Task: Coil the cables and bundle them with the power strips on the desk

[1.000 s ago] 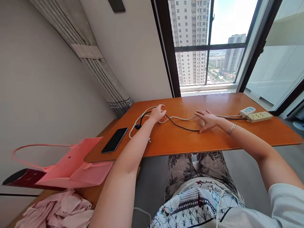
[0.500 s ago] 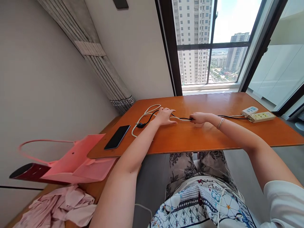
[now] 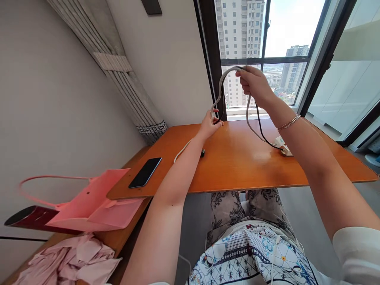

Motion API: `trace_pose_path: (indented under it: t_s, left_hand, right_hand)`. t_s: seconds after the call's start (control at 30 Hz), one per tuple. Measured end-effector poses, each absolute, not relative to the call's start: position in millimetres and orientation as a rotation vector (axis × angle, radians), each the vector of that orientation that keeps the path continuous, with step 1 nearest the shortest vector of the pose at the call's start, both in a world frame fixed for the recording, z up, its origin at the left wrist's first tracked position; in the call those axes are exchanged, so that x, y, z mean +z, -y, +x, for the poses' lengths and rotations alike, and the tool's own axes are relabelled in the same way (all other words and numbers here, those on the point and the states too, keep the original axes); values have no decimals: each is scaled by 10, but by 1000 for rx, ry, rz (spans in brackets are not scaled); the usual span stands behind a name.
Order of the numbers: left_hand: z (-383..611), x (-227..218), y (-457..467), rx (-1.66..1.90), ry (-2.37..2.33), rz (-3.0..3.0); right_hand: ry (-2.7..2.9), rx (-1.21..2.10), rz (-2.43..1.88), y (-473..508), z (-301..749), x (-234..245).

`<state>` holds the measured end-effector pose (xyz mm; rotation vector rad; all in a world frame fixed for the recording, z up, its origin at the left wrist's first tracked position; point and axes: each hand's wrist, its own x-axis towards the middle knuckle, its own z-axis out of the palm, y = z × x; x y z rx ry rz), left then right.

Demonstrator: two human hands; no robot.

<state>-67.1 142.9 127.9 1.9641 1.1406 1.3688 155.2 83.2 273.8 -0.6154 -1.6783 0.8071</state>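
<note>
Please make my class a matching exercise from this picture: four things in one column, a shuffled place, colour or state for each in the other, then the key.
Things
1. right hand
2. left hand
3. phone
4. bag

Descriptions
A. lying flat on the table
B. pink, with a looped handle
C. holding the cables up in front of the window
D. touching the cables, lower than the other hand

Pairs: 1-C, 2-D, 3-A, 4-B

There are two hands (image 3: 209, 126) (image 3: 255, 85), two held cords (image 3: 221, 84) (image 3: 261, 128), two power strips (image 3: 279, 141) (image 3: 286, 151), one phone (image 3: 145, 173) and one pink bag (image 3: 89, 200).
</note>
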Motion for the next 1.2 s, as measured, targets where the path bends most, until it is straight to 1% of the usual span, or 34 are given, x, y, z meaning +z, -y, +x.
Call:
trace_pose_path:
  t_s: [0.2,0.43,0.5,0.6,0.73,0.8,0.9,1.03,1.1,1.2]
  left_hand:
    - [-470,1226,-1389,1304,-1019,1785]
    - [-136,1028,-1114,1059,-855,1742]
    - [-48,932,-1046,1060,-806,1622]
    - [71,809,-985,1191,-763,1402]
    - [213,802,-926,1289,-655,1383]
    - [287,855,-879,1240,-582,1449]
    - [406,932,-792,1077,-530,1529]
    - [510,978,-721,886,-591,1566]
    - [487,1006,-731,895,-664,1578]
    - [318,1073,-809,1033,-799,1594]
  right_hand:
    - [1227,862,-462,-481,1364,3310]
    - [1043,840,-276,-403,1286,3632]
    - [996,831,-270,-401,1285,3681]
    - [956,820,-275,-426,1277,3721]
    - [953,821,-246,-483,1235,3739]
    - [964,822,-236,-489,1206,3747]
    - [978,805,-237,-459,1185,3761]
    - [950,803,-240,-379,1261,3775]
    - [927,804,-254,-328,1369,3780]
    - [977,826,-344,-250,1622,3778]
